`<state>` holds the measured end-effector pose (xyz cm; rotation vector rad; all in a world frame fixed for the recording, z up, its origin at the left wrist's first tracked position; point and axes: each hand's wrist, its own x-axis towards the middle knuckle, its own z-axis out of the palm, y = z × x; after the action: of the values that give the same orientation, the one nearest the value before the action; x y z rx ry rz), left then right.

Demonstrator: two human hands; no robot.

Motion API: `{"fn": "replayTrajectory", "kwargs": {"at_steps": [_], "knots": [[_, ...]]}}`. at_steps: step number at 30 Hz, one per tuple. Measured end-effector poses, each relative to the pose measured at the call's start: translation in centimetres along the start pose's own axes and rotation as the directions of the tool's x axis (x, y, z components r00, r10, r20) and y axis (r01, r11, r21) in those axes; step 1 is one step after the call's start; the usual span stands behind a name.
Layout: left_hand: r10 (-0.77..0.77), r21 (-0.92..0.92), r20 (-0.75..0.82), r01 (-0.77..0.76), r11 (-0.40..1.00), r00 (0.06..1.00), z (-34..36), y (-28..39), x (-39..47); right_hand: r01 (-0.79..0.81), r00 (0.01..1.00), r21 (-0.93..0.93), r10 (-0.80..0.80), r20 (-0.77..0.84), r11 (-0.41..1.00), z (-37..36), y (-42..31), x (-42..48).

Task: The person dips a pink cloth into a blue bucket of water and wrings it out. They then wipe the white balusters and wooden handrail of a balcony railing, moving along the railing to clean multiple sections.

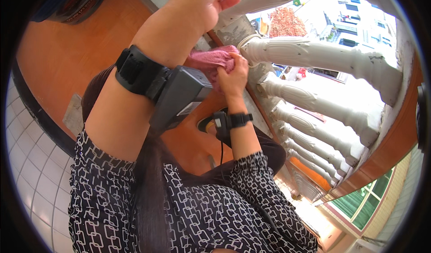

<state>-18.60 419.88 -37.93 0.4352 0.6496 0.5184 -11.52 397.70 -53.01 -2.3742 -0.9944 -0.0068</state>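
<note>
A pink cloth [215, 59] is bunched in my right hand [235, 76], beside the foot of the nearest white baluster [296, 50]. My left hand [213, 3] is raised at the top edge of the picture, above the cloth. Its fingers are bent and partly cut off, so I cannot tell whether it holds anything. Around my left forearm is a black strap bearing a dark grey device [181, 98]. A smaller black device [222, 125] is strapped to my right wrist, with a cable hanging from it.
White balusters and a curved handrail [380, 162] run along the right. A cord [249, 42] loops around the nearest baluster's base. A dark bucket [80, 3] stands on the orange floor [74, 50] at upper left. A dark edge strip borders the white tiles [33, 165].
</note>
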Motion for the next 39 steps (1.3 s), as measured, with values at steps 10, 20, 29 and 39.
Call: {"fn": "replayTrajectory", "kwargs": {"at_steps": [10, 20, 29, 39], "knots": [[-0.050, -0.003, -0.020, 0.050, 0.999, 0.999, 0.5, 0.0, 0.1, 0.174, 0.530, -0.769, -0.717, -0.453, 0.615, -23.1, -6.5, 8.8], [-0.115, 0.015, -0.021, 0.115, 0.993, 0.993, 0.2, -1.1, 1.6, 0.295, 0.787, -0.794, -0.606, -0.114, 0.532, -8.8, 4.0, 6.0], [-0.106, 0.005, -0.034, 0.106, 0.994, 0.994, -0.2, -1.3, 1.9, 0.235, 0.965, -0.399, -0.262, -0.016, 0.886, -8.2, 1.9, 2.7], [-0.122, 0.110, 0.076, 0.114, 0.987, 0.990, 0.6, -3.6, 0.2, 0.138, 0.710, -0.853, -0.651, -0.270, 0.504, -17.2, -2.5, 9.4]]}}
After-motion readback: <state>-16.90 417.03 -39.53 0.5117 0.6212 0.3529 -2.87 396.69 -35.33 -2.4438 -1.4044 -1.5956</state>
